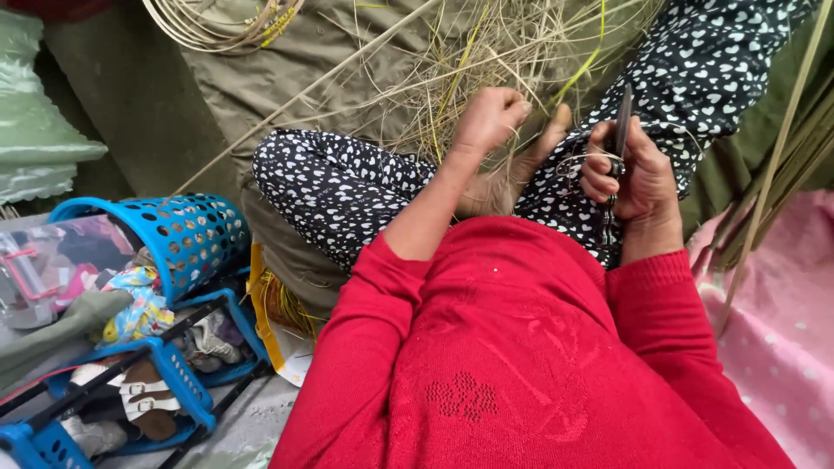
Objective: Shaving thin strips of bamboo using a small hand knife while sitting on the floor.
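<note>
Fingers [599, 178] of your right hand [630, 174] wrap tight around the handle of a dark knife [620, 130], its blade standing nearly upright and pointing away from you, a grip that seems to keep the edge clear of your lap. A thin pale strip [580, 159] curls round near those fingers, though you cannot tell whether it is pinched or only lying against them. Your left hand [489, 117] is clenched into a fist just across from it, closed on a few stems of dry grass [452, 78] at the edge of the loose pile that spreads over the olive cloth [261, 78] in front of you; what exactly sits inside the fist is hidden. Between the two hands a bare foot [521, 169] rests sole-up on your crossed legs, which are in dark trousers with white hearts [339, 187], so the work lies close within reach. Your red sweater [521, 347] fills the lower view. Further out, coiled cane hoops [226, 22] lie at the top edge beyond the grass, and long green stalks [773, 156] lean along your right side above a pink spotted cloth [782, 330]. Well apart on your left, a blue plastic basket [191, 230] lies tipped on its side over a blue rack [174, 365] stuffed with clothes and sandals.
</note>
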